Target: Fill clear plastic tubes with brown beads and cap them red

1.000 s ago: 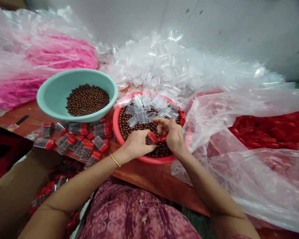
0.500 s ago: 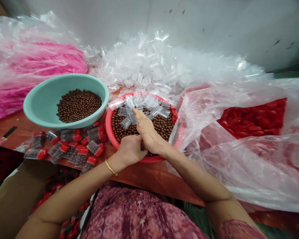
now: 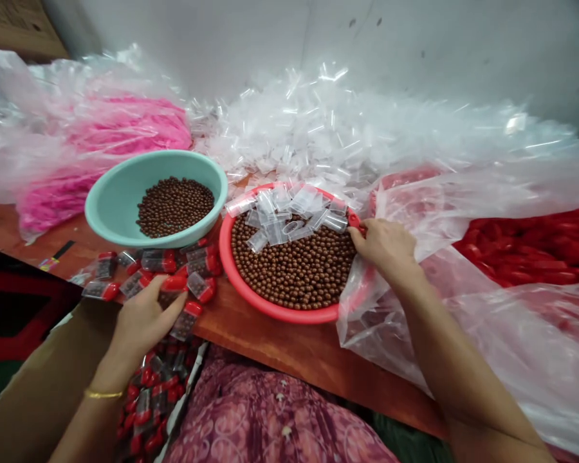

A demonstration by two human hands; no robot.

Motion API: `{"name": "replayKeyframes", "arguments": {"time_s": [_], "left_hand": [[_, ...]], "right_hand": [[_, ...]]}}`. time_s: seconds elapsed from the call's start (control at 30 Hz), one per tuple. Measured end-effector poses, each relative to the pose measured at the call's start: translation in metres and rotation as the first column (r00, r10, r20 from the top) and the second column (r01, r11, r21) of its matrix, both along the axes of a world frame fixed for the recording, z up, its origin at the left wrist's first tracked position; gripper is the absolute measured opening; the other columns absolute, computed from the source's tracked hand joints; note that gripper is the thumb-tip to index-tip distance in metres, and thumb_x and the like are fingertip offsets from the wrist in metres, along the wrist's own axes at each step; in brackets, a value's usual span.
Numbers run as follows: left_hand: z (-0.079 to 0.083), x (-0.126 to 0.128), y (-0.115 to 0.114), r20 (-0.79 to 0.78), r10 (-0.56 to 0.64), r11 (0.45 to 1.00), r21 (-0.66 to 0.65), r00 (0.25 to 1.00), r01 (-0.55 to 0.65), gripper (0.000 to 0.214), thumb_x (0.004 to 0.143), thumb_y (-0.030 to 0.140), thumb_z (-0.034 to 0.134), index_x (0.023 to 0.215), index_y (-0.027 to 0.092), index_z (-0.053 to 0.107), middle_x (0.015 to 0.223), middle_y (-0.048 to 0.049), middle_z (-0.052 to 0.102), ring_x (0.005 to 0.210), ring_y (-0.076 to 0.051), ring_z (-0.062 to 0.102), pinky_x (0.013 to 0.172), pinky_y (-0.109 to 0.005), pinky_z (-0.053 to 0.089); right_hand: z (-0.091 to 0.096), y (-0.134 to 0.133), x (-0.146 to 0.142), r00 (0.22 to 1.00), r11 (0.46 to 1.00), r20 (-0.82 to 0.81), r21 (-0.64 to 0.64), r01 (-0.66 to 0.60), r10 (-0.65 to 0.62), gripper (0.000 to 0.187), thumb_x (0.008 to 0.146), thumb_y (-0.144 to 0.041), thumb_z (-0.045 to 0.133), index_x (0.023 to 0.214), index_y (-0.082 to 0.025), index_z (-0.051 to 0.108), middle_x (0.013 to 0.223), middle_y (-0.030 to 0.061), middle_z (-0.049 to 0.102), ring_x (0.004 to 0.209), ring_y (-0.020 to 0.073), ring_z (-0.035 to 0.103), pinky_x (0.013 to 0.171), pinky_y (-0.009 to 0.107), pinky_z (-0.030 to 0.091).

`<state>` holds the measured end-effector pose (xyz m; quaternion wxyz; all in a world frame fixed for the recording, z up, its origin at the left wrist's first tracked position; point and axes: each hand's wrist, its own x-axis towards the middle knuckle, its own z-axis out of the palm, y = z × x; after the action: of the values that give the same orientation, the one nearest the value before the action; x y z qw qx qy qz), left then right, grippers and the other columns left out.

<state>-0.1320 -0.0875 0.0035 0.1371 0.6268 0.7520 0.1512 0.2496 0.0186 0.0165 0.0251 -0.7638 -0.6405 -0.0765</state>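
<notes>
Now L hand (image 3: 145, 318) loose on red-capped, bead-filled tubes (image 3: 159, 260); R hand (image 3: 386, 247) grip unclear.

We find bright, even light from above, with saturated colours. We note glare sparkling on the heap of clear tubes (image 3: 328, 122) and the plastic sheeting (image 3: 487, 193). Shadows are soft, deepest below the table (image 3: 280, 347) at lower left. The left hand (image 3: 142, 318) and right hand (image 3: 386, 247) read sharp. Wide-angle distortion stretches the edges; corners go soft.
</notes>
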Motion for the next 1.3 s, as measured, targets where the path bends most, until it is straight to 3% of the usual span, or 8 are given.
{"name": "replayKeyframes", "arguments": {"time_s": [0.17,0.33,0.43,0.6,0.73,0.97,1.13,1.3], "left_hand": [[-0.004,-0.054,-0.02,-0.435,-0.166,0.977,-0.196,0.885,0.086,0.012,0.084,0.026,0.044,0.08,0.022,0.055,0.071,-0.0009,0.069,0.066,-0.02,0.064,0.051,-0.024,0.039],[0.015,-0.011,0.011,-0.488,-0.283,0.94,0.032,0.826,0.341,0.028,0.093,0.027,0.035,0.103,0.018,0.06,0.096,-0.0087,0.071,0.085,-0.02,0.066,0.069,-0.028,0.047],[0.022,0.036,0.059,-0.493,-0.485,0.763,0.167,0.723,0.625,0.032,0.091,0.018,0.036,0.109,0.018,0.062,0.094,-0.0084,0.069,0.083,-0.018,0.062,0.073,-0.028,0.045],[0.022,0.082,0.141,-0.468,-0.811,0.395,0.005,0.351,0.919,0.035,0.087,0.011,0.04,0.107,0.022,0.066,0.091,-0.0076,0.066,0.081,-0.017,0.057,0.073,-0.027,0.041],[0.023,0.088,0.165,-0.414,-0.891,0.268,-0.147,0.187,0.952,0.044,0.081,0.004,0.042,0.112,0.025,0.065,0.085,-0.0056,0.064,0.076,-0.015,0.055,0.068,-0.024,0.038],[0.025,0.089,0.161,-0.263,-0.958,0.169,-0.2,0.113,0.965,0.044,0.082,0.006,0.042,0.12,0.022,0.059,0.089,-0.0044,0.063,0.079,-0.013,0.057,0.07,-0.021,0.038],[0.022,0.108,0.156,-0.416,-0.902,0.211,-0.196,0.114,0.958,0.025,0.09,0.024,0.045,0.108,0.023,0.063,0.092,-0.0052,0.061,0.072,-0.012,0.054,0.062,-0.023,0.035],[0.036,0.123,0.129,-0.547,-0.836,0.233,-0.31,0.028,0.922,0.025,0.089,0.011,0.039,0.087,0.012,0.065,0.079,-0.0087,0.065,0.066,-0.015,0.057,0.057,-0.027,0.034]], "right_hand": [[-0.011,-0.004,0.0,0.999,0.997,0.03,0.074,-0.039,0.037,0.031,0.082,-0.034,0.046,0.086,-0.012,0.067,0.082,0.0154,0.069,0.075,0.0258,0.061,0.06,0.032,0.036],[-0.017,-0.006,-0.005,0.999,0.988,0.04,0.151,-0.021,0.015,0.03,0.081,-0.028,0.042,0.083,-0.01,0.065,0.079,0.0163,0.067,0.073,0.0252,0.058,0.06,0.033,0.035],[-0.022,-0.007,-0.006,0.999,0.976,0.02,0.214,-0.029,0.025,0.029,0.081,-0.027,0.04,0.083,-0.01,0.064,0.078,0.0162,0.065,0.073,0.0254,0.056,0.062,0.034,0.036],[-0.031,-0.008,-0.001,0.993,0.932,-0.096,0.361,-0.03,0.07,0.026,0.081,-0.026,0.04,0.085,-0.013,0.062,0.074,0.0129,0.062,0.073,0.0244,0.053,0.065,0.034,0.036],[-0.035,-0.007,0.003,0.974,0.919,-0.21,0.393,0.008,0.081,0.027,0.082,-0.026,0.039,0.09,-0.015,0.062,0.075,0.011,0.062,0.074,0.0239,0.053,0.068,0.034,0.037],[-0.034,-0.006,0.004,0.955,0.935,-0.292,0.351,0.054,0.054,0.029,0.083,-0.027,0.039,0.092,-0.013,0.062,0.076,0.0115,0.063,0.076,0.0241,0.054,0.07,0.035,0.039],[-0.032,-0.007,0.004,0.941,0.935,-0.334,0.349,0.069,0.056,0.029,0.084,-0.028,0.038,0.093,-0.014,0.062,0.077,0.0111,0.063,0.076,0.0241,0.055,0.072,0.035,0.04],[-0.03,-0.008,0.004,0.926,0.933,-0.369,0.354,0.068,0.072,0.03,0.083,-0.027,0.037,0.093,-0.013,0.062,0.08,0.0117,0.064,0.077,0.024,0.055,0.072,0.035,0.04]]}}
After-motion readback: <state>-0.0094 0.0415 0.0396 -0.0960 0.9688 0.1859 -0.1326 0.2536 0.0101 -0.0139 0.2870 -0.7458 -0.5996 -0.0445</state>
